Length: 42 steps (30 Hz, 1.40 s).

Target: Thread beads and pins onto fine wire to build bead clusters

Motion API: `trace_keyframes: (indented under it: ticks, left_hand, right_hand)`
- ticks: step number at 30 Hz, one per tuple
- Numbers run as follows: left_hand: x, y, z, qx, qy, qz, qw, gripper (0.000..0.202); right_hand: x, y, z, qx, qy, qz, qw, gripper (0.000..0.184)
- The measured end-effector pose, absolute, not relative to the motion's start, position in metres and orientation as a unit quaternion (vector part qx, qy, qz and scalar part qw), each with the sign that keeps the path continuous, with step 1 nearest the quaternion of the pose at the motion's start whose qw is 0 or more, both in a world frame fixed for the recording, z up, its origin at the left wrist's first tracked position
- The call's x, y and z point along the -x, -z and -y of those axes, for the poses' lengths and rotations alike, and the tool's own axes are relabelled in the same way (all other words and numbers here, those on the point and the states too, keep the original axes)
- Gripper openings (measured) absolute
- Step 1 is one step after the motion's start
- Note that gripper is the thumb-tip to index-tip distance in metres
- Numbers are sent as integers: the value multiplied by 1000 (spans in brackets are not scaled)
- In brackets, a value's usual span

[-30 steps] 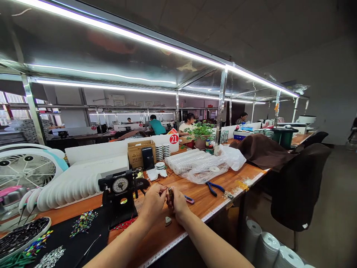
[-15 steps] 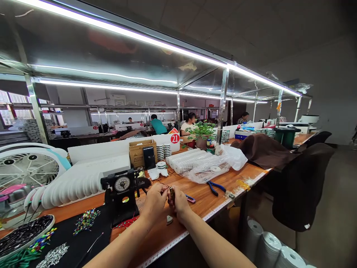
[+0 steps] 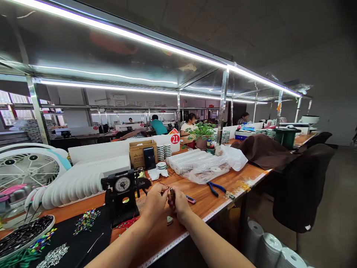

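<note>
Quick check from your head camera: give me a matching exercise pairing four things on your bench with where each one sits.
Things:
1. blue-handled pliers
2. dial gauge
3. multicoloured beads
4. potted green plant

Places:
A. on the black mat
B. on the wooden bench, right of the right hand
C. upright on a black stand, left of the left hand
D. beyond the plastic bag

Pairs: 1-B, 2-C, 3-A, 4-D

We log a long room under a steel-framed canopy on chrome posts (image 3: 222, 111), its mirrored underside lit by white LED strips (image 3: 139, 39). Ceiling tiles (image 3: 223, 22) run above; a plain grey wall (image 3: 329, 93) closes the right side. Windows (image 3: 16, 108) stand far left. A dark chair (image 3: 301, 193) faces a wooden workbench (image 3: 245, 178) on a pale floor (image 3: 320, 223).
</note>
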State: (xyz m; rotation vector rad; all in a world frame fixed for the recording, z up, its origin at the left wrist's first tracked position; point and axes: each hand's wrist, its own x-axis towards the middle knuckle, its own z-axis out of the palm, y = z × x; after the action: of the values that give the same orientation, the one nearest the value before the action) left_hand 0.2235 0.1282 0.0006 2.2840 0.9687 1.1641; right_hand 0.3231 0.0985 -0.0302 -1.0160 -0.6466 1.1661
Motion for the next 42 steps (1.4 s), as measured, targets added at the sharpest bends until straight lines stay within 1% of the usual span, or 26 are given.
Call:
trace_keyframes:
  ticks: [19, 29, 37, 39, 42]
  left_hand:
    - [-223, -3, -126, -825, -413, -338, 186, 21]
    - [-223, -4, -124, -816, -417, -347, 199, 20]
    - [-225, -4, -124, -792, -430, -352, 253, 18]
    - [-225, -5, -124, -777, -430, -358, 287, 18]
    - [-221, -11, -122, -741, -429, -377, 354, 18]
  right_hand:
    - [-324, 34, -103, 459, -502, 277, 679, 37]
    - [-324, 36, -102, 460, -499, 295, 673, 37]
    - [-323, 34, -101, 482, -477, 319, 662, 41]
    - [-321, 33, -100, 496, -465, 329, 655, 45]
    - [-323, 33, -98, 531, -434, 352, 637, 56]
